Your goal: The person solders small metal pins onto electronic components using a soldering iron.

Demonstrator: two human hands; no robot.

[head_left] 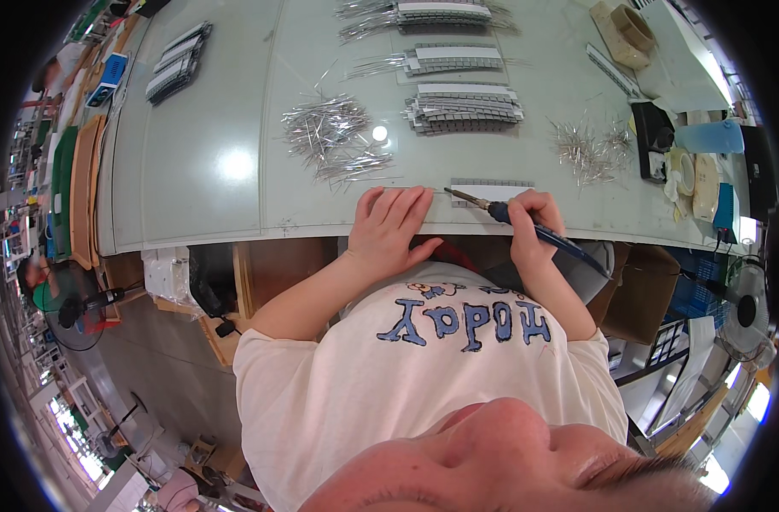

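Observation:
My right hand is wrapped round the dark blue handle of a soldering iron. The iron's thin tip points left, passing the near side of a grey-and-white segmented strip at the table's front edge. Just left of that tip, my left hand rests on the table edge, fingers stretched out and thumb held apart. A thin wire shows by its fingertips; whether they press on it I cannot tell. Beyond my left hand lies a heap of thin metal wires.
Stacks of similar strips lie farther up the table, some with wires sticking out. Another strip stack is at far left. Loose wires lie at right, near a blue container and a tape roll. A fan stands at lower right.

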